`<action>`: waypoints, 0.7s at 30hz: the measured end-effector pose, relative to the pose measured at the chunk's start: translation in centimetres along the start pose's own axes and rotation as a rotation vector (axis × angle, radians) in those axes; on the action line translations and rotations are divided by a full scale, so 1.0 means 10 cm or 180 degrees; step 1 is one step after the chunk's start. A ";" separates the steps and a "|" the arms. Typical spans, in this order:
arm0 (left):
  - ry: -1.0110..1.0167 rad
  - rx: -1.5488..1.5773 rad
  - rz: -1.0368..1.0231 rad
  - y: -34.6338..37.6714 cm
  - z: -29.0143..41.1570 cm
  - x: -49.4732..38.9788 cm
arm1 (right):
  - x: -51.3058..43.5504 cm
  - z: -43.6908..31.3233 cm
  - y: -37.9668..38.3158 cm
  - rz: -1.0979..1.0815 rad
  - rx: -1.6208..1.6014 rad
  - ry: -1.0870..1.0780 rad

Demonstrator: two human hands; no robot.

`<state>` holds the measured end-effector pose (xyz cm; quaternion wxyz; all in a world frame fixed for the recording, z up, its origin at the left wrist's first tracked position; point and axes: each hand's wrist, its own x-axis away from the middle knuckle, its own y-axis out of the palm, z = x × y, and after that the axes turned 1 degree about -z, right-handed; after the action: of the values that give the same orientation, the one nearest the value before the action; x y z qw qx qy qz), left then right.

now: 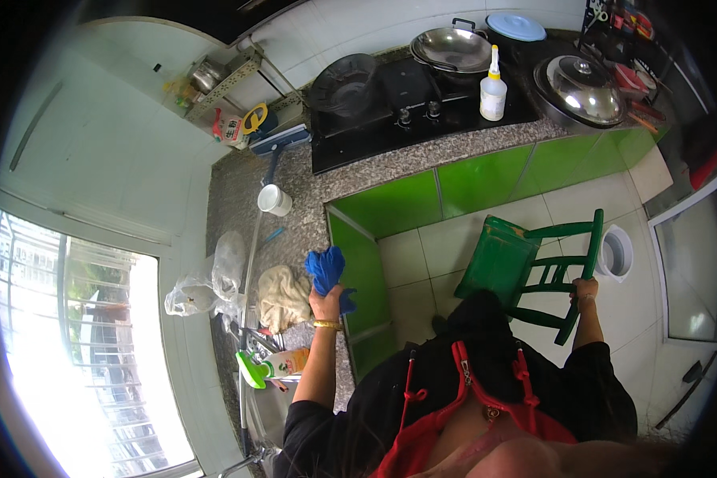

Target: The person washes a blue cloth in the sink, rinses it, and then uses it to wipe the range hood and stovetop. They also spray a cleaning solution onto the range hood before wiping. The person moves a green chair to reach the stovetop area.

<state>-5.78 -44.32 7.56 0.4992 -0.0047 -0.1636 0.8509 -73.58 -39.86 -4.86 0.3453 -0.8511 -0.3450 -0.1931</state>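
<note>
My left hand (325, 303) grips a crumpled blue cloth (324, 267) above the edge of the granite counter (310, 224), beside a beige rag (282, 297). With my right hand (584, 288) I hold the backrest of a green wooden chair (500, 257), which stands tilted in view on the tiled floor. A spray bottle with a green head (284, 363) lies near my left forearm, by the sink. On the black gas hob (418, 122) are a wok (452, 49) and a spray bottle with a yellow and white nozzle (493, 97).
A white tub (275, 200), a squeegee (281, 140) with a long pole and plastic bags (228, 263) lie on the counter. Green cabinets (481, 185) run below it. A grey-white bucket (615, 254) stands behind the chair; a lidded pan (582, 89) is at the back right.
</note>
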 end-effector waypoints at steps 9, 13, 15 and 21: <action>-0.0356 0.0723 0.0053 0.35 0.21 -0.50 | 0.35 -0.17 0.41 0.0197 -0.0125 0.0011; -0.0375 0.0648 -0.0216 0.63 0.35 -0.77 | 0.35 -0.18 0.45 0.0301 0.0116 0.0121; -0.0089 0.0297 -0.0335 0.81 0.48 -0.95 | 0.35 -0.18 0.44 0.0288 0.0231 0.0059; 0.1344 -0.1071 -0.0390 1.42 1.04 -1.38 | 0.39 -0.28 0.44 0.0289 0.0409 0.0161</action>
<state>-12.69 -65.25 11.26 0.5649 -0.2550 -0.1949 0.7602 -67.94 -42.42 -2.74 0.4162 -0.8368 -0.3089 -0.1761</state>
